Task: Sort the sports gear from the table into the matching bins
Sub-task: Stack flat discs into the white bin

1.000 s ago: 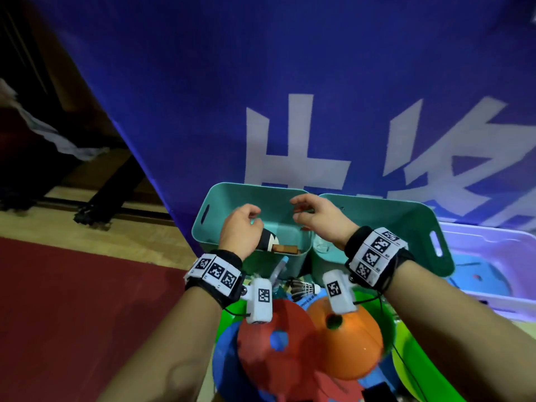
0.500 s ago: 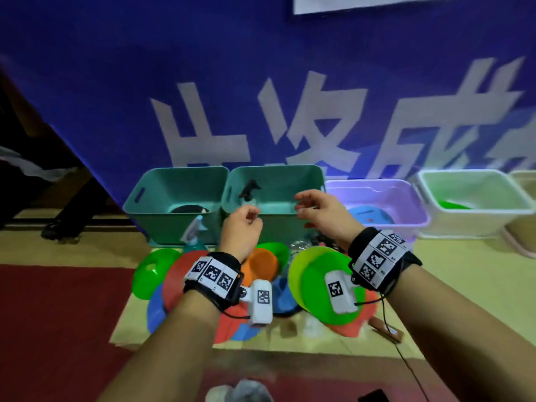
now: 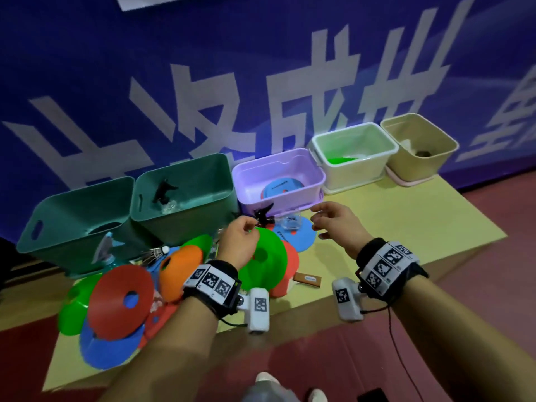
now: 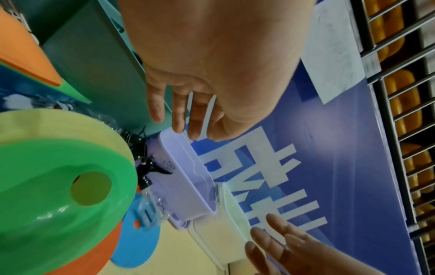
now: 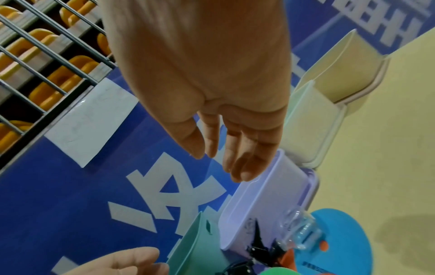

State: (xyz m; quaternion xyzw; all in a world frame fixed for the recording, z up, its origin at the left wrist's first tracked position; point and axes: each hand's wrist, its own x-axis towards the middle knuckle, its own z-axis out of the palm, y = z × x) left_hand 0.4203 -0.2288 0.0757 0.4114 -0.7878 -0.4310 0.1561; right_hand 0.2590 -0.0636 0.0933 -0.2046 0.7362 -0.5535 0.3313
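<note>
Both hands hover empty above the yellow table (image 3: pixel 406 227), in front of the purple bin (image 3: pixel 314 172). My left hand (image 3: pixel 240 236) hangs with relaxed fingers (image 4: pixel 179 121) over a green disc cone (image 3: pixel 266 256) (image 4: pixel 58 195). My right hand (image 3: pixel 327 219) (image 5: pixel 226 158) is open, palm down, just right of a clear spray bottle with a black trigger (image 3: pixel 262 217) (image 4: pixel 150 167) (image 5: pixel 257 243). The bottle lies on a blue disc (image 3: pixel 301 239) (image 5: pixel 339 247). A pile of red, orange, green and blue cones (image 3: pixel 121 294) covers the table's left part, with a shuttlecock (image 3: pixel 158 252) among them.
Along the blue banner stand two teal bins (image 3: pixel 78 210) (image 3: pixel 185 192), the purple bin holding a blue disc, a white bin (image 3: pixel 353 152) holding a green disc, and a beige bin (image 3: pixel 417 140). A small brown piece (image 3: pixel 307 279) lies by the cones. The table's front edge is near my wrists.
My view swung right and back. Both hands left the teal bins and moved right, toward the purple bin. The dark object in my left hand a second ago is gone from it.
</note>
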